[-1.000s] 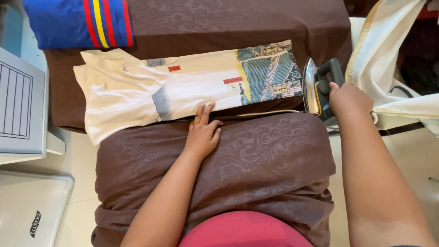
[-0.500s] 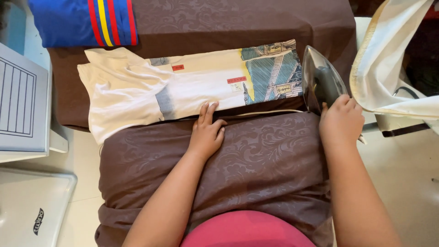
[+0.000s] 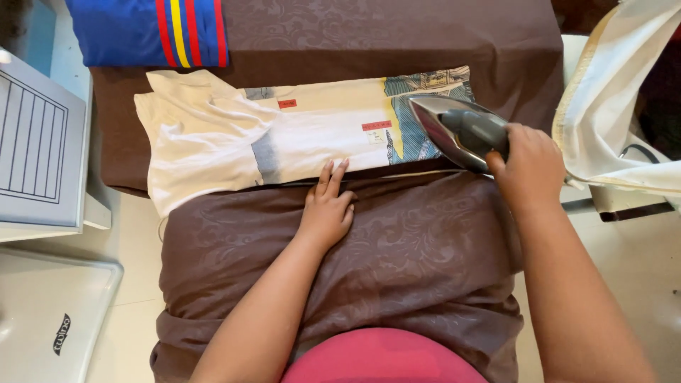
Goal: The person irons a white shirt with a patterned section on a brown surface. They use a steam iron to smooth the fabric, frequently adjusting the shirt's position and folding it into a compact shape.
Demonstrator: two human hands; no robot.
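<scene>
Here the right hand has the iron tilted in its grip.

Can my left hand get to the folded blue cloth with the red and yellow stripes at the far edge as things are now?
Probably yes. The left hand rests at the near edge of the white printed garment; only that flat garment lies between it and the folded blue striped cloth.

Iron: smooth, glossy metal soleplate that reflects light; dark plastic handle.
Shirt: soft white cloth, matt, creased at the sleeve, with a printed blue and yellow panel.
Cover: brown cloth, matt, with a raised swirl pattern.
Blue cloth: smooth fabric with red and yellow stripes.
Cream cloth: thin fabric with a slight sheen.
Floor: pale, smooth tile, faintly glossy.
</scene>
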